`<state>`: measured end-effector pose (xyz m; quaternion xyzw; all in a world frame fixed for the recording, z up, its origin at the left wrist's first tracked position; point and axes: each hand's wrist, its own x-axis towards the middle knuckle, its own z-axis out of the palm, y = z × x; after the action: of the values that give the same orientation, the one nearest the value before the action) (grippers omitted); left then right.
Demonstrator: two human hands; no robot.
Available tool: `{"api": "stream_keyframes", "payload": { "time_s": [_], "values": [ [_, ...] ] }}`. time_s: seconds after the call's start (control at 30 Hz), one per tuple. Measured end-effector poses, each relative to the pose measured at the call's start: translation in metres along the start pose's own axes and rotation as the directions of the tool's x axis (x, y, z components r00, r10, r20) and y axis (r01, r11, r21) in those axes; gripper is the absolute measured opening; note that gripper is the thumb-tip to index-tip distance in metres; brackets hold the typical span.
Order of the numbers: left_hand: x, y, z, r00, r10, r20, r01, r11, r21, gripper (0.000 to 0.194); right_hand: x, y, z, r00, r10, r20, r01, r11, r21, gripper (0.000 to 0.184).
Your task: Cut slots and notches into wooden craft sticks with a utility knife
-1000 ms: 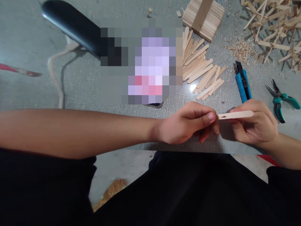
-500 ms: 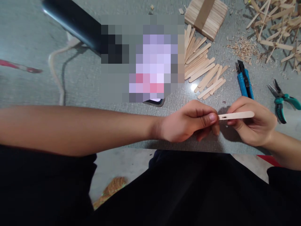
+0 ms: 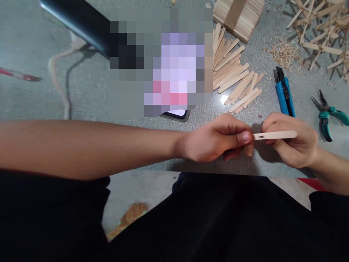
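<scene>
My left hand [image 3: 222,138] pinches one end of a popsicle stick [image 3: 283,135] between its thumb and fingers. The pale wooden stick points to the right and has a small dark slit or mark near my left thumb. Close by, my right hand [image 3: 294,143] is closed, with its curled fingers and thumb just behind and under the stick. The stick hides what lies between those fingertips, so I cannot tell whether they grip the stick or something small. Both hands are just above the grey tabletop, close to its near edge.
Loose popsicle sticks [image 3: 233,78] and a banded bundle [image 3: 249,22] lie beyond my hands. On the right are blue cutters [image 3: 285,96], green-handled pliers [image 3: 324,116], wood shavings [image 3: 286,54] and joined sticks [image 3: 321,32]. A blurred-out phone [image 3: 177,113], black device [image 3: 79,27] and cable [image 3: 58,83] lie left.
The view has shifted slightly. My right hand has moved a little to the left along the stick, its fingers still curled. My left hand keeps its pinch on the stick.
</scene>
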<state>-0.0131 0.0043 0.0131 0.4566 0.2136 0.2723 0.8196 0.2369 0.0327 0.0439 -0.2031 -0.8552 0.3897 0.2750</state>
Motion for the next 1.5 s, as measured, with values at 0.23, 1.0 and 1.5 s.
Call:
{"api": "stream_keyframes", "payload": {
  "time_s": [0.23,1.0,1.5],
  "values": [
    [0.0,0.001,0.001,1.0,0.006,0.006,-0.006,1.0,-0.008,0.062,0.002,0.004,0.001,1.0,-0.008,-0.001,0.008,0.997,0.08,0.014],
    [0.0,-0.001,-0.002,0.998,0.062,0.002,-0.062,0.991,0.115,0.06,-0.005,-0.005,-0.003,0.994,-0.108,0.022,0.108,0.908,-0.404,0.018],
    [0.001,0.002,-0.002,0.998,0.062,-0.008,-0.061,0.994,0.095,0.066,0.006,0.003,-0.008,0.954,0.144,0.265,-0.233,0.909,0.345,0.019]
  ]
}}
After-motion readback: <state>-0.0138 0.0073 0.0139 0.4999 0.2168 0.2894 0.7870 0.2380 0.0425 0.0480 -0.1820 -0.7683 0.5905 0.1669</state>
